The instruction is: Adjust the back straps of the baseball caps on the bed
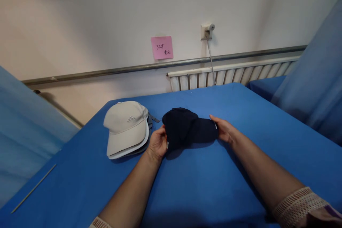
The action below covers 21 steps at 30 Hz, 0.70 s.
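A dark navy baseball cap point(184, 128) is held between my two hands just over the blue tabletop, its brim pointing right. My left hand point(158, 143) grips the crown's lower left edge, where a small pale tag shows. At the brim's right end, by some small white lettering, my right hand point(223, 130) pinches it, with the fingers partly hidden beneath. Left of the dark cap rests a stack of caps: a cream cap point(128, 123) with an embroidered logo lies on top, a white brim and a dark grey one showing under it.
A blue cloth point(203, 185) covers the table. On its left lies a thin stick point(33, 188). Behind stand a white radiator point(235, 74) and a metal pipe point(144, 67). A pink note point(162, 47) and a socket point(206, 32) with a cord are on the wall. Blue curtains point(24, 131) hang at both sides.
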{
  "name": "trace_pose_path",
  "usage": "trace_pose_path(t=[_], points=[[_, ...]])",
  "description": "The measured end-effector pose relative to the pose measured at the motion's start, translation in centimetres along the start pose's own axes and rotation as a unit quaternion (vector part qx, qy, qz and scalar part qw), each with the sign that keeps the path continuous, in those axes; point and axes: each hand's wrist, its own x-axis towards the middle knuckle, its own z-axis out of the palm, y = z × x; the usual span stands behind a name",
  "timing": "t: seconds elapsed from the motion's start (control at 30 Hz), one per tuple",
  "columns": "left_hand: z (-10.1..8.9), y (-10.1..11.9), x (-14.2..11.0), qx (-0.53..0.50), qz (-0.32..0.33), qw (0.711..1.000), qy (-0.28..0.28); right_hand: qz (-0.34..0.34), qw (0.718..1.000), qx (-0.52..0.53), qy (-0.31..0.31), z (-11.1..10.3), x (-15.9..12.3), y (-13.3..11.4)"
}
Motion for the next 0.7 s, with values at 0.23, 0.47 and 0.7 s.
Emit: trace_pose_path(t=[0.23, 0.47, 0.7], points=[[-1.1, 1.3, 0.7, -0.043, 0.030, 0.999, 0.002, 0.041, 0.983, 0.179, -0.018, 0.2, -0.3, -0.9], [-0.9, -0.2, 1.5, -0.038, 0.041, 0.997, 0.057, -0.101, 0.947, 0.293, 0.088, -0.2, 0.0, -1.6], [1.6, -4.5, 0.2, 0.124, -0.008, 0.992, -0.036, -0.071, 0.955, 0.286, -0.025, 4.8, -2.0, 1.2]])
